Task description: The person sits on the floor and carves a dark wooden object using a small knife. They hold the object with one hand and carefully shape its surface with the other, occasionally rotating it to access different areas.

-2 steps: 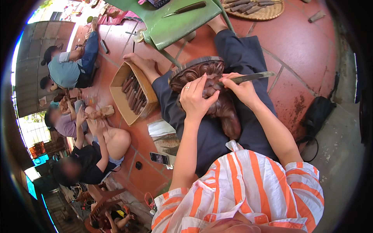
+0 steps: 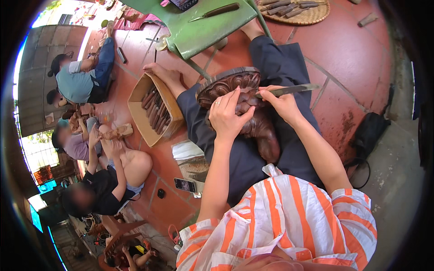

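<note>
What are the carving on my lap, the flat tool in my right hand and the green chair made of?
Carving: probably wood, dark reddish-brown with a slight sheen. Flat tool: likely metal, dull grey, thin and straight-edged. Green chair: seemingly plastic, smooth and glossy, though painted metal is possible.

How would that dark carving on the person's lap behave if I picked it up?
The dark carving looks like solid wood, so it's probably stiff and fairly heavy. Its smooth, slightly shiny surface may feel slippery, and its rounded end could make it roll.
</note>
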Tool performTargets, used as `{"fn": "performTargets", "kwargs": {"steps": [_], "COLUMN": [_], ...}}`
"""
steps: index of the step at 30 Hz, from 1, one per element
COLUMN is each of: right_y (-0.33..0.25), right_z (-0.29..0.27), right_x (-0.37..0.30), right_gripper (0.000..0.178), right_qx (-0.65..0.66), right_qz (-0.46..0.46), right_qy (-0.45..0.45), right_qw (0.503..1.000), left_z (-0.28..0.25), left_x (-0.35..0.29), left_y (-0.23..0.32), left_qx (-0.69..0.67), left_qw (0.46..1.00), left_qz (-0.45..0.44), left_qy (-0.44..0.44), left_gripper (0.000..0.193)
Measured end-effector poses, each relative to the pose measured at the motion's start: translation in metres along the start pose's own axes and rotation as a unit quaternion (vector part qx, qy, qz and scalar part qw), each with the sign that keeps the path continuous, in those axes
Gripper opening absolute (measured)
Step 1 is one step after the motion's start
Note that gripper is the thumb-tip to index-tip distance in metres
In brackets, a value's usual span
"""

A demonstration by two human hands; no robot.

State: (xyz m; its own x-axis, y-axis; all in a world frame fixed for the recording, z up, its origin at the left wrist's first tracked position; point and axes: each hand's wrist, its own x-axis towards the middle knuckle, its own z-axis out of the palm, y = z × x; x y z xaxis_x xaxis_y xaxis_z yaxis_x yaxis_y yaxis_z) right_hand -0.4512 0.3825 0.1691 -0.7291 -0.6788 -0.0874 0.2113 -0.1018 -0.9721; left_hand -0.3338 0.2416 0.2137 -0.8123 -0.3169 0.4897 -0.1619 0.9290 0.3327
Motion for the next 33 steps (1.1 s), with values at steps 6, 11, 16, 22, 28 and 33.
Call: {"fn": "performTargets", "kwargs": {"steps": [6,11,16,22,28,33], "right_y": [0.008,0.001,0.007,-0.004,-0.012,-0.007], "right_z": [-0.002,0.0,-0.002,0.001,-0.002,-0.001], "right_x": [0.004,-0.003,0.002,-0.002,0.002,0.003], "right_gripper": [0.02,0.017,0.016,0.017,0.018,0.019], "right_qx": [-0.111,0.074,-0.103,-0.125,0.008,-0.173], "right_qz": [-0.139,0.075,-0.103,-0.071,0.082,-0.112], "right_qy": [-0.017,0.002,-0.02,-0.02,-0.004,-0.029], "right_qw": [0.984,0.994,0.989,0.989,0.997,0.978], "left_z": [0.0,0.001,0.001,0.002,0.0,0.001], "left_x": [0.002,-0.002,0.0,-0.003,-0.001,0.002], "left_y": [0.001,-0.002,0.0,-0.001,-0.001,0.001], "left_qx": [-0.001,0.001,-0.006,-0.006,-0.002,-0.005], "left_qw": [1.0,1.0,1.0,1.0,1.0,1.0], "left_qz": [0.003,-0.001,0.002,0.001,0.002,0.002], "left_qy": [0.006,-0.008,0.002,-0.003,0.001,0.002], "left_gripper": [0.057,0.06,0.058,0.06,0.059,0.057]}}
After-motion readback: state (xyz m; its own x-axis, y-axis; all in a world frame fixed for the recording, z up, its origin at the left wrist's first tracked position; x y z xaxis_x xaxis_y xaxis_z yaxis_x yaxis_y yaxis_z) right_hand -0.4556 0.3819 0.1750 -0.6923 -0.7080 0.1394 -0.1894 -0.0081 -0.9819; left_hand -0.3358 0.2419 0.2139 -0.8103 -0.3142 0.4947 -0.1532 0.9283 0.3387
